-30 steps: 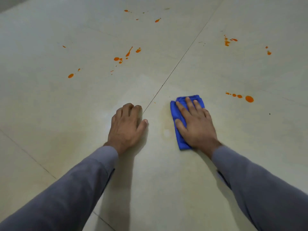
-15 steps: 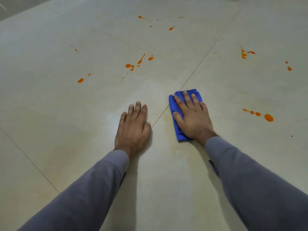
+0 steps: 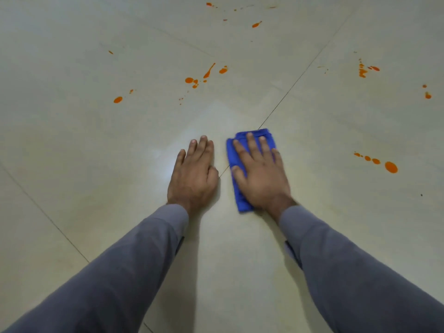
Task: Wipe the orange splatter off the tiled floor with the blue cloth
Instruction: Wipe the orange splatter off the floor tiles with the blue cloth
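Far to the left of the grip, an orange blob (image 3: pixel 118 100) and a cluster of orange spots and a streak (image 3: pixel 204 76) are seen on the pale glossy tiled floor (image 3: pixel 72 152), well ahead of the fingers. The left hand (image 3: pixel 193 175) is laid flat on the tile with fingers straightened; half a second ago they were spread the same way, a second ago curled, so it has been reset as a prop. Just right of it, across the grout line, the folded blue cloth (image 3: pixel 236 188) is pressed down under the right hand (image 3: pixel 260 175), whose grip is an open palm with fingers spread, nothing being pinched. The cloth has been carried closer to the left hand and sits over tile that looks clean and faintly smeared, so this patch is judged done. Well right of the grip, a row of orange drops (image 3: pixel 390 167) remains, with more marks (image 3: pixel 362 69) beyond. No containers are in view.
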